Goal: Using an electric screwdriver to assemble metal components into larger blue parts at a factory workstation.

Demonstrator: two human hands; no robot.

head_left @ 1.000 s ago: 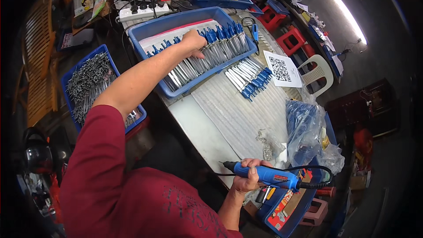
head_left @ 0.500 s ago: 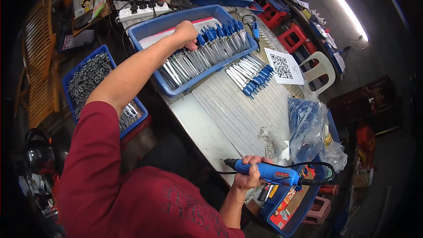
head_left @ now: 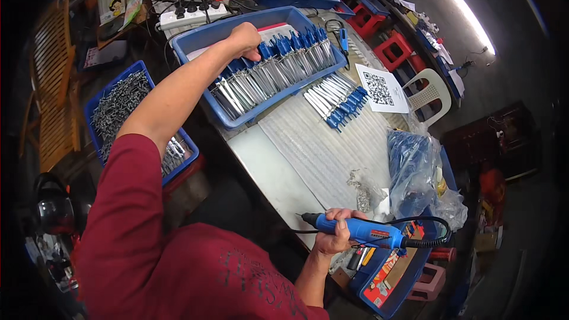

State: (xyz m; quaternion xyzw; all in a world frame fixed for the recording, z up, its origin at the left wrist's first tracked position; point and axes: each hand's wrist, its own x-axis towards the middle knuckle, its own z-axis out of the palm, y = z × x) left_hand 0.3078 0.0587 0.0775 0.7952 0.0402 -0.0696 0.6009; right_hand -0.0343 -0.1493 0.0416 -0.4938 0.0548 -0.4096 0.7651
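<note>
A blue electric screwdriver [head_left: 370, 232] is clasped in the right hand [head_left: 336, 234] by the surface's [head_left: 261, 163] near edge; the left hand [head_left: 244, 40] is placed at blue-ended rods [head_left: 278, 74] in the tray [head_left: 236, 122], its grip hidden.

A lit white tube light [head_left: 469, 18] glows at the upper right against dim grey; whether that is wall or floor is unclear. Below it stand a white plastic chair [head_left: 438, 105] and a dark wooden cabinet [head_left: 483, 136]. Red stools [head_left: 391, 52] line a long cluttered surface [head_left: 415, 31]. Far left, a slatted wooden seat [head_left: 52, 83] leans in shadow; lower right, a pink stool [head_left: 429, 284]
</note>
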